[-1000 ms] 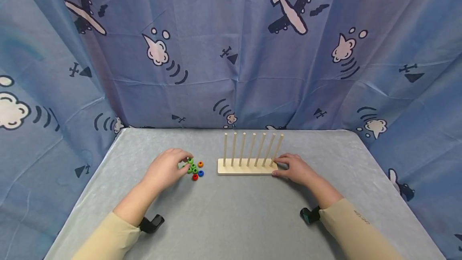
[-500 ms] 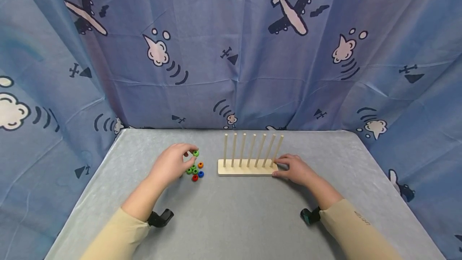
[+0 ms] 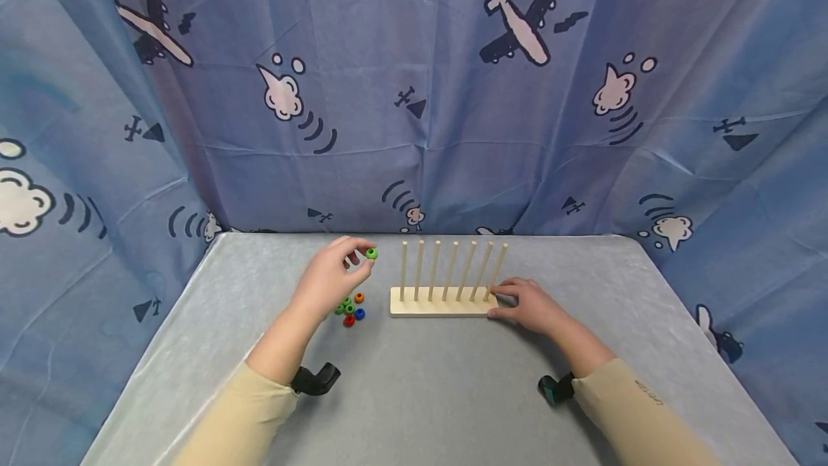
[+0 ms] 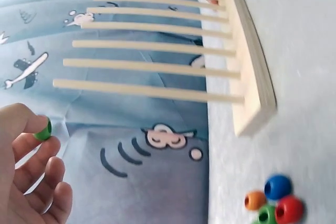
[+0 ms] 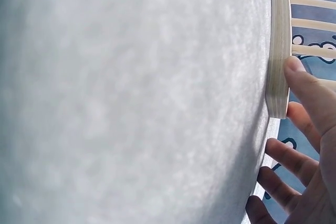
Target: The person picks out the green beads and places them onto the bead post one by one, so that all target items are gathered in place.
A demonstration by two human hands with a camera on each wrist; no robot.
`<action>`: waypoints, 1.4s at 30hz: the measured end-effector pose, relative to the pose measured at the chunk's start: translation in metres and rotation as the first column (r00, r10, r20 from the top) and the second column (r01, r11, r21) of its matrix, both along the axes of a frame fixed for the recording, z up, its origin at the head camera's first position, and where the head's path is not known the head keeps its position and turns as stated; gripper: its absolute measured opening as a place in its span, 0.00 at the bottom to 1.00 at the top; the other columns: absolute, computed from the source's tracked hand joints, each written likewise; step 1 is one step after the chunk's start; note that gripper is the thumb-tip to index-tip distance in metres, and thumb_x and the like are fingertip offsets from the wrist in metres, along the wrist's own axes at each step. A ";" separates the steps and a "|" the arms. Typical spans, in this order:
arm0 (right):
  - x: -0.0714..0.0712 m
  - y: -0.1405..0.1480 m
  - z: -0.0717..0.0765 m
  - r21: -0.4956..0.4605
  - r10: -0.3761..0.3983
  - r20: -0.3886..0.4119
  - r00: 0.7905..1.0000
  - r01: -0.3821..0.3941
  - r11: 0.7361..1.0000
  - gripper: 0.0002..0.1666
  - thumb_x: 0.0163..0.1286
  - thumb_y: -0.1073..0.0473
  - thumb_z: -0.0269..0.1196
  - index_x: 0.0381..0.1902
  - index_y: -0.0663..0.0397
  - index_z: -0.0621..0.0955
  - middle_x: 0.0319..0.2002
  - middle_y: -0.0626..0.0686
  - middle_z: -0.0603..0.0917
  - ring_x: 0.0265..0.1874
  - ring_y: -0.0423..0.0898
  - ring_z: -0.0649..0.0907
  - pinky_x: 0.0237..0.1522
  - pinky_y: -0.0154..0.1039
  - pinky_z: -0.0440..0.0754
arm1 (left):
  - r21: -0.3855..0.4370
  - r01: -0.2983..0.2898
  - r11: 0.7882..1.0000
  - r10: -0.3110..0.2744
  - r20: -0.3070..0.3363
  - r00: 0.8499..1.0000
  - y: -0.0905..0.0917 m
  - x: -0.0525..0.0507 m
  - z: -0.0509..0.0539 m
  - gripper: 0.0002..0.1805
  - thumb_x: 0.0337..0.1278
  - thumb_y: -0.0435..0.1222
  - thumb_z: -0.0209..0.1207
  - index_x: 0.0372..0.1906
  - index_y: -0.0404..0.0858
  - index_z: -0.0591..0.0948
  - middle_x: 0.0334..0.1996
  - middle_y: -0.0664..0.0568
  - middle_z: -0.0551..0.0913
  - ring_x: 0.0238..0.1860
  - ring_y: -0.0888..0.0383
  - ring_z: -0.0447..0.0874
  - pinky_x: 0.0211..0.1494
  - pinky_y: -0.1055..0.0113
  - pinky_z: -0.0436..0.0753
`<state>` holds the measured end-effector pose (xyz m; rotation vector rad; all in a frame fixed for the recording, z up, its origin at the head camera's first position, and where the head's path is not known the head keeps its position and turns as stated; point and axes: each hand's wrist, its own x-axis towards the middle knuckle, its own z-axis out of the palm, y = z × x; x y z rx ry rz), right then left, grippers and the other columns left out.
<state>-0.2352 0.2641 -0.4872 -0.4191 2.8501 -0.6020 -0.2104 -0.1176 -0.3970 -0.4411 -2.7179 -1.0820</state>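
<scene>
Between thumb and forefinger, my left hand [image 3: 330, 280] pinches a green bead [image 3: 371, 254], held in the air left of the leftmost peg. The left wrist view shows the same green bead [image 4: 45, 129] at the fingertips, its other fingers loosely bent. A pale wooden peg board [image 3: 443, 302] with several upright pegs stands on the table, no beads on them. My right hand [image 3: 529, 304] grips the board's right end; in the right wrist view its thumb lies on the wooden base [image 5: 279, 72]. The contact of its forefinger is partly hidden.
Left of the board lies a small cluster of beads: several green beads [image 3: 348, 305], an orange bead [image 3: 359, 298], a blue bead [image 3: 359, 314] and a red bead [image 3: 349, 321]. A grey cloth covers the table [image 3: 427, 394]; a blue printed curtain [image 3: 362, 128] hangs behind.
My left hand has lifted a green bead out of the cluster and carried it up and right toward the pegs. The right hand and the peg board have stayed in place.
</scene>
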 end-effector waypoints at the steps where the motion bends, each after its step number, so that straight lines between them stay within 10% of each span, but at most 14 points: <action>1: 0.000 0.000 0.000 -0.002 -0.003 0.004 1.000 0.003 1.000 0.41 0.61 0.37 0.69 0.64 0.56 0.79 0.63 0.64 0.74 0.62 0.65 0.70 0.60 0.63 0.69 | 0.023 -0.001 1.000 0.001 -0.002 1.000 0.003 -0.001 0.000 0.12 0.65 0.40 0.61 0.51 0.48 0.84 0.41 0.58 0.81 0.40 0.56 0.76 0.42 0.60 0.77; 17: 0.001 0.000 0.002 -0.015 -0.002 0.004 1.000 0.002 1.000 0.39 0.61 0.39 0.70 0.64 0.57 0.79 0.63 0.64 0.74 0.63 0.66 0.69 0.60 0.64 0.68 | 0.226 0.022 0.974 -0.019 -0.015 1.000 0.037 -0.010 0.003 0.12 0.66 0.41 0.63 0.51 0.46 0.85 0.38 0.57 0.79 0.39 0.59 0.77 0.44 0.62 0.78; 42: 0.000 0.001 -0.002 -0.020 -0.001 -0.004 1.000 0.001 1.000 0.39 0.61 0.40 0.70 0.63 0.57 0.79 0.63 0.65 0.74 0.63 0.66 0.69 0.60 0.64 0.68 | 0.189 0.049 0.981 -0.048 -0.007 0.999 0.046 -0.019 0.001 0.11 0.65 0.43 0.63 0.50 0.49 0.85 0.37 0.60 0.79 0.39 0.61 0.77 0.44 0.62 0.79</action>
